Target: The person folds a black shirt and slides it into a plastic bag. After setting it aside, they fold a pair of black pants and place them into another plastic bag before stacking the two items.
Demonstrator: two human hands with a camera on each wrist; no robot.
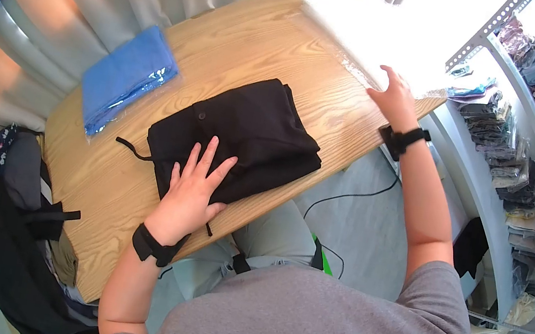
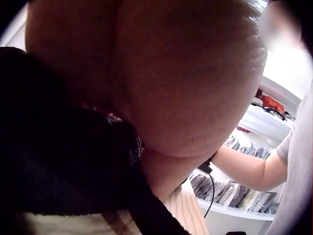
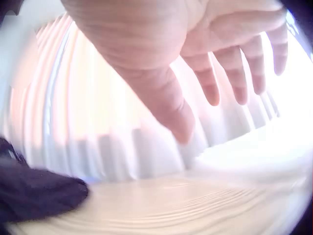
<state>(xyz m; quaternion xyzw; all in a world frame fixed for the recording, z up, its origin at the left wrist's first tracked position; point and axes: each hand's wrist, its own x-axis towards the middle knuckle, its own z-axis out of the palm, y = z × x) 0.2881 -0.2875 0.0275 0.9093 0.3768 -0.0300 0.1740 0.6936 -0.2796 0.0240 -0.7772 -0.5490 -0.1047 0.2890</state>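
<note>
A black garment [image 1: 244, 138], folded into a thick, roughly rectangular bundle, lies on a wooden table [image 1: 209, 51], a button on top and a dark strap trailing from its left side. The folding looks largely done; no plastic encloses it. The left hand [image 1: 190, 200] rests on its near left part, fingers straight and spread. The right hand [image 1: 395, 103] is beyond its right side, near a stack of clear plastic [image 1: 355, 22]; its fingers are straight and apart, pinching nothing. Whether it touches the plastic, I cannot tell. Left of the garment is a blue bundle [image 1: 128, 80] in clear plastic.

The right wrist view shows the right palm and the gaps between its fingers, which the head view hides. The left wrist view hides the left fingertips but shows shelves [image 2: 266, 125] off to the garment's right.
</note>
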